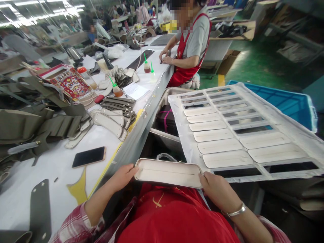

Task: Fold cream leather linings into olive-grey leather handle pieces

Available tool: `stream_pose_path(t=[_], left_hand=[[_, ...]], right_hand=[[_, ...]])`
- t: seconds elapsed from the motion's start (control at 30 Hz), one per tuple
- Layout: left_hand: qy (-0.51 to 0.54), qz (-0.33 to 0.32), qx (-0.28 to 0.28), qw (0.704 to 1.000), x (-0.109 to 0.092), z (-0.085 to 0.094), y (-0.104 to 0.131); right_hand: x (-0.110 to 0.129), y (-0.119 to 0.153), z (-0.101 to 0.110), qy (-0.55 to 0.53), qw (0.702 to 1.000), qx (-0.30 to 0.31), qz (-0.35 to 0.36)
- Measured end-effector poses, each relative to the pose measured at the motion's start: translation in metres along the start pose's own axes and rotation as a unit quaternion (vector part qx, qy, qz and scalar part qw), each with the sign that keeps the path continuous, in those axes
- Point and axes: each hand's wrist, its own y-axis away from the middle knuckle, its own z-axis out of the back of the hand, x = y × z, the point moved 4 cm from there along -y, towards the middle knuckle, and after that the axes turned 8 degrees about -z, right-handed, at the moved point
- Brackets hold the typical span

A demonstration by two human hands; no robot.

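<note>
A long cream panel with rounded corners and a dark edge is held level in front of my red apron. My left hand pinches its left end, thumb on top. At its right end my right hand grips the corner, a silver bracelet on that wrist. A line runs lengthwise along the panel's middle. To the right, a white slotted rack carries several similar cream panels in its openings. The undersides of my fingers are hidden by the panel.
On the white table at left are a phone, grey strap pieces, a yellow scrap and a glue bottle. A blue crate stands behind the rack. A co-worker in a red apron works farther along the table.
</note>
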Motion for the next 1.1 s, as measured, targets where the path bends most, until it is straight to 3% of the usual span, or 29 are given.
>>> stream_pose_path(t=[0.07,0.13,0.33,0.53,0.6,0.67,0.8,0.87,1.1], left_hand=[[-0.103,-0.003,0.005,0.995,-0.007,0.002,-0.002],[-0.135,-0.004,0.005,0.991,-0.012,0.002,-0.003],[-0.141,-0.016,-0.003,0.990,-0.015,-0.002,-0.004],[-0.074,-0.032,0.004,0.997,-0.007,0.002,-0.005],[-0.012,-0.028,0.004,1.000,0.000,0.002,-0.002],[0.116,0.013,-0.012,0.993,0.010,-0.001,0.001],[0.391,0.084,-0.057,0.915,0.028,-0.017,0.002],[0.438,0.079,-0.064,0.893,0.031,-0.025,-0.001],[0.478,0.067,-0.048,0.874,0.033,-0.042,-0.009]], right_hand=[[0.003,0.000,-0.003,0.060,0.997,0.023,0.045],[0.004,0.000,-0.006,0.098,0.993,0.034,0.058],[0.004,-0.001,-0.010,0.083,0.995,0.028,0.056],[0.002,-0.001,-0.009,0.086,0.993,0.021,0.075],[0.002,0.000,-0.008,0.084,0.993,0.012,0.084],[0.002,0.000,-0.008,0.075,0.993,0.007,0.087],[0.001,-0.001,-0.009,0.066,0.994,0.016,0.087],[0.001,-0.001,-0.010,0.073,0.993,0.027,0.084],[0.001,-0.001,-0.009,0.086,0.992,0.041,0.086]])
